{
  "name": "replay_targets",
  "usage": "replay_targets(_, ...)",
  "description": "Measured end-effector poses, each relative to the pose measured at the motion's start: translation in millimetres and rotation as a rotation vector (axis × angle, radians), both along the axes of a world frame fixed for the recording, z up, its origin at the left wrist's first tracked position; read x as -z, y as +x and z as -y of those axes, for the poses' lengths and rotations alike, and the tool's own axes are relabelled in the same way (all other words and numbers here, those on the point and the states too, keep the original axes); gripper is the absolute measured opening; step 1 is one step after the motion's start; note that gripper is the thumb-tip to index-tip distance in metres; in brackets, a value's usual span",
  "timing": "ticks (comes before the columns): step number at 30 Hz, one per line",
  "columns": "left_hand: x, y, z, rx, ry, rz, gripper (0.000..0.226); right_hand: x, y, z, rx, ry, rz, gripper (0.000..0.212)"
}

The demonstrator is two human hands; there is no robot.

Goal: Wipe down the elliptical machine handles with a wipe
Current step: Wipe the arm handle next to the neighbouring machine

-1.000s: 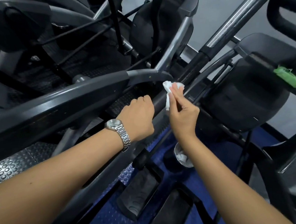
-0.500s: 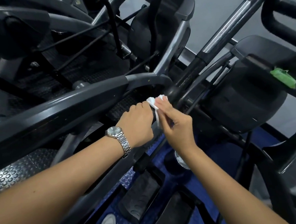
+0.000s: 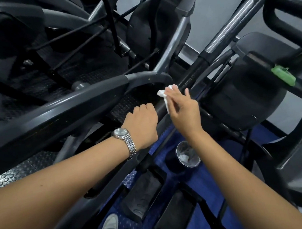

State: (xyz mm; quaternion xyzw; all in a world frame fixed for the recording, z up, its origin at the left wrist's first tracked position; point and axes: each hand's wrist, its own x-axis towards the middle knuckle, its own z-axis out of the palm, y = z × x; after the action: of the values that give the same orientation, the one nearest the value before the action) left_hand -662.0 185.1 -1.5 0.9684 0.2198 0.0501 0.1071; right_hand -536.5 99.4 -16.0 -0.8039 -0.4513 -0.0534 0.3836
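Head view, looking down past both my bare forearms at the elliptical. My left hand (image 3: 141, 123) is on top of the dark handle (image 3: 191, 73), knuckles up, fingers curled over the far side of the bar and gripping it. A silver watch (image 3: 121, 133) sits on that wrist.

Just up the bar, almost touching my left knuckles, is my right hand (image 3: 184, 111). It has the white wipe (image 3: 164, 95), crumpled, pinched on the thumb side, with the long fingers lying fairly straight over it and the little finger sticking up. The hand is blurred, so I cannot make out the thumb itself. The wipe lies against the black part of the handle, below where the bar turns to shiny metal.

Under my right wrist, down in the machine, there's a clear cup (image 3: 188, 157) with something white crumpled inside it. Lower still are the two black pedals (image 3: 145, 194), side by side, over a blue floor (image 3: 205, 192), and my grey shoes (image 3: 113, 228) at the bottom edge. Off to the right, a green scrap (image 3: 284, 75) sits on the neighbouring dark frame, well apart from both hands.
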Motion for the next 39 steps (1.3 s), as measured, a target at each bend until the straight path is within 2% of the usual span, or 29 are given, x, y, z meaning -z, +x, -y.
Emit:
replay_targets(4,0,-1,1,0.004,-0.01,0.014,0.037,9,-23,13,-0.108,-0.023,0.023,0.029)
replay_targets(9,-1,-2,1,0.009,-0.012,0.014,0.032,-3,5,11,0.009,-0.039,0.025,0.028)
replay_targets(13,0,-1,0,0.005,0.008,0.03,0.028,5,-5,11,-0.068,-0.065,0.047,0.029)
replay_targets(18,1,0,0,0.004,0.007,0.022,0.028,-2,19,2,0.029,-0.079,0.222,0.024)
replay_targets(21,-1,0,-1,0.003,0.004,0.023,0.03,1,6,-5,-0.001,-0.11,0.255,0.022)
replay_targets(24,-3,0,-1,-0.004,-0.007,0.009,0.028,-1,13,8,-0.025,-0.058,0.347,0.024)
replay_targets(26,-4,0,0,-0.005,-0.009,-0.008,0.028,-4,24,4,0.036,-0.04,0.431,0.034)
replay_targets(31,-7,0,-1,-0.015,-0.016,-0.03,0.035,8,20,-3,0.051,-0.202,0.517,0.066)
replay_targets(35,-8,5,-1,-0.025,-0.032,-0.053,0.043,-2,48,9,0.112,-0.131,0.636,0.054)
replay_targets(39,-11,23,-2,-0.05,-0.037,-0.048,0.069,5,40,-1,0.099,-0.164,0.665,0.05)
